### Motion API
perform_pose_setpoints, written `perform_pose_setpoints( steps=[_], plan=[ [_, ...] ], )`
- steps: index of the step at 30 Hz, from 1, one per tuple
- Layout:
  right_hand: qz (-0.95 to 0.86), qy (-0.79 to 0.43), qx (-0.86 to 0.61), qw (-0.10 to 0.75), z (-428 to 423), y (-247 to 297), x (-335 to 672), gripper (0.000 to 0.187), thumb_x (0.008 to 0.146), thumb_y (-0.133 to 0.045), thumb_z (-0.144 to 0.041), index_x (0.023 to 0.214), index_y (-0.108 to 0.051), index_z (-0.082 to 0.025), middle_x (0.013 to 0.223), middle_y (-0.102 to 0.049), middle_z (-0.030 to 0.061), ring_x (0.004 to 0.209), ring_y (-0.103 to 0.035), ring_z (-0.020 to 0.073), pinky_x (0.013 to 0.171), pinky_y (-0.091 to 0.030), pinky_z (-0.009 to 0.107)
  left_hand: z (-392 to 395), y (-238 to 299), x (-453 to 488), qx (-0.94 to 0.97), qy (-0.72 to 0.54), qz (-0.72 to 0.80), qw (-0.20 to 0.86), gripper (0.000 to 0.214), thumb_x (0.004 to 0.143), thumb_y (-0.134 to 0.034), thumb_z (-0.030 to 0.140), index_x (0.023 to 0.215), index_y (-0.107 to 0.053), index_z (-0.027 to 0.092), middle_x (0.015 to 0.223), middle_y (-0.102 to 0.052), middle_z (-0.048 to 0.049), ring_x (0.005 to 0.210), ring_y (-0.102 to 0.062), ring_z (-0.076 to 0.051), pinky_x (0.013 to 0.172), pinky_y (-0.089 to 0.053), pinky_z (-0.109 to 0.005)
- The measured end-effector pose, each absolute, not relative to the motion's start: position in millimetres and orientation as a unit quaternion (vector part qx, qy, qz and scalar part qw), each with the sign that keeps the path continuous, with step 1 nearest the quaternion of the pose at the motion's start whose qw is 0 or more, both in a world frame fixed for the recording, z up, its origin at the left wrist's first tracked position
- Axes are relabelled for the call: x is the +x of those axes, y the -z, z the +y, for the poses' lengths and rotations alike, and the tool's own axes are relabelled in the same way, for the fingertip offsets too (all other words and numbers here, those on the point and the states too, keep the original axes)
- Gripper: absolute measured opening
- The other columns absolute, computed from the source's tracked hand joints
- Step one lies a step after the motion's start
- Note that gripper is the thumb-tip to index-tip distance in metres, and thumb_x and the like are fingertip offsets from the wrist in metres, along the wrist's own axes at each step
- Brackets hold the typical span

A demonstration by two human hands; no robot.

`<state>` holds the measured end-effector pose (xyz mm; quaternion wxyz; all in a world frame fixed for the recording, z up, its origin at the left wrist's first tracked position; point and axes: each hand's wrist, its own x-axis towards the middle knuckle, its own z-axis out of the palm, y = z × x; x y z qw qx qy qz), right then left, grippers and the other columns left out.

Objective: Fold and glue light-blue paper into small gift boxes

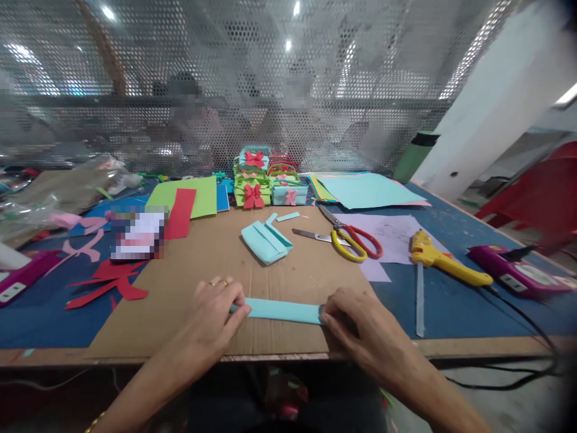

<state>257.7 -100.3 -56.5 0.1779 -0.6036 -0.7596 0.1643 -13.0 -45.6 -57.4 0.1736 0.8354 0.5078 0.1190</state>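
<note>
A light blue paper strip [283, 310] lies flat on a brown cardboard sheet [216, 258] near the table's front edge. My left hand [215, 316], with rings on one finger, pinches the strip's left end. My right hand [356, 328] pinches its right end. Both hands have fingers pressed together on the paper. A folded light blue paper piece [267, 242] rests on the cardboard farther back, apart from both hands.
Red-and-yellow scissors [349, 239] and a yellow glue gun [444, 260] lie to the right. Small paper boxes with bows [264, 180] stand at the back, with coloured paper sheets [367, 189] beside them. Red paper scraps [110, 279] lie left. A perforated metal screen [270, 78] closes the back.
</note>
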Motion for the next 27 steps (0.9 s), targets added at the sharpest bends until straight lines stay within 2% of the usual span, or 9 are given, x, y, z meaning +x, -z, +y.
perform_pose_setpoints(
  steps=[9, 17, 20, 22, 24, 27],
  plan=[
    [-0.765, -0.132, -0.613, 0.149, -97, 59, 259, 0.014, 0.093, -0.051, -0.024, 0.081, -0.059, -0.022, 0.076, -0.062, 0.0026, 0.073, -0.056, 0.0219, 0.066, -0.038, 0.032, -41, 67, -20, 0.822, -0.144, 0.526, 0.163, 0.014, 0.093, -0.046, 0.021, 0.08, -0.052, 0.02, 0.084, -0.06, -0.0035, 0.084, -0.054, -0.024, 0.076, -0.035, -0.038],
    [-0.793, -0.047, -0.569, 0.213, -96, 70, 265, 0.018, 0.093, -0.049, -0.025, 0.076, -0.056, -0.024, 0.069, -0.061, 0.0011, 0.063, -0.057, 0.02, 0.058, -0.04, 0.03, -42, 77, -32, 0.825, -0.19, 0.525, 0.092, 0.013, 0.093, -0.044, 0.014, 0.086, -0.054, 0.019, 0.087, -0.058, -0.005, 0.081, -0.052, -0.022, 0.073, -0.039, -0.035],
    [-0.787, 0.0, -0.573, 0.229, -97, 73, 268, 0.017, 0.093, -0.045, -0.023, 0.08, -0.056, -0.024, 0.071, -0.061, 0.0019, 0.061, -0.057, 0.02, 0.055, -0.04, 0.03, -43, 82, -33, 0.828, -0.205, 0.519, 0.056, 0.014, 0.092, -0.045, 0.013, 0.088, -0.057, 0.018, 0.088, -0.056, -0.0052, 0.08, -0.052, -0.022, 0.071, -0.039, -0.034],
    [-0.779, 0.01, -0.582, 0.232, -99, 73, 270, 0.015, 0.093, -0.044, -0.022, 0.085, -0.057, -0.024, 0.076, -0.062, 0.0029, 0.063, -0.058, 0.02, 0.057, -0.041, 0.031, -44, 84, -32, 0.839, -0.212, 0.502, -0.001, 0.02, 0.093, -0.044, 0.009, 0.097, -0.061, 0.018, 0.091, -0.056, -0.0066, 0.081, -0.052, -0.022, 0.071, -0.038, -0.034],
    [-0.776, 0.0, -0.588, 0.228, -101, 72, 270, 0.014, 0.094, -0.043, -0.022, 0.089, -0.057, -0.024, 0.082, -0.062, 0.0038, 0.068, -0.059, 0.0205, 0.061, -0.043, 0.031, -47, 84, -30, 0.866, -0.197, 0.453, -0.077, 0.039, 0.093, -0.04, 0.003, 0.12, -0.062, 0.022, 0.096, -0.055, -0.0075, 0.083, -0.052, -0.021, 0.072, -0.037, -0.033],
    [-0.774, -0.019, -0.595, 0.217, -105, 68, 267, 0.013, 0.093, -0.043, -0.017, 0.092, -0.055, -0.023, 0.086, -0.062, 0.0044, 0.075, -0.059, 0.0215, 0.065, -0.043, 0.032, -50, 78, -25, 0.915, -0.15, 0.337, -0.165, 0.068, 0.094, -0.038, -0.001, 0.148, -0.041, 0.041, 0.096, -0.055, -0.0063, 0.083, -0.051, -0.021, 0.075, -0.035, -0.034]
  ],
)
